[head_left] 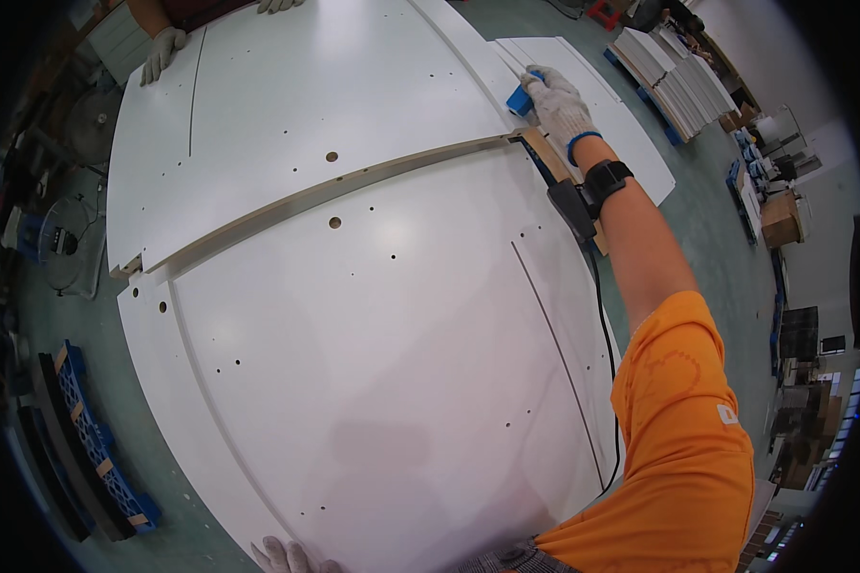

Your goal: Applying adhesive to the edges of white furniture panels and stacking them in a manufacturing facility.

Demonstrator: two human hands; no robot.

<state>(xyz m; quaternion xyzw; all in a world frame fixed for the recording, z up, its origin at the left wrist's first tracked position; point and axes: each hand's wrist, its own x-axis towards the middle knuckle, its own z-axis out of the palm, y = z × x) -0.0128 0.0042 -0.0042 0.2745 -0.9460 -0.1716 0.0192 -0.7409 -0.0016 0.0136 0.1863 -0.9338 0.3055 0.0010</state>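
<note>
My right hand (556, 100), in a pale work glove, reaches to the far right and is closed on a small blue block-shaped tool (521, 99). It is over the right end of the far white panel (392, 105); the tool's exact kind cannot be made out. My left hand (296, 556), also gloved, shows only its fingers at the lower edge. They lie apart on the left border of the near white panel (373, 334), with nothing visible in them. Small drilled holes and a thin dark groove mark both panels.
Across the far panel, another person's gloved hand (162, 55) rests on its left edge, a second at the top. A fan (62, 239) and blue pallet (105, 439) stand left. Stacked white boards (674, 81) lie right. A black cable (602, 334) runs along my right arm.
</note>
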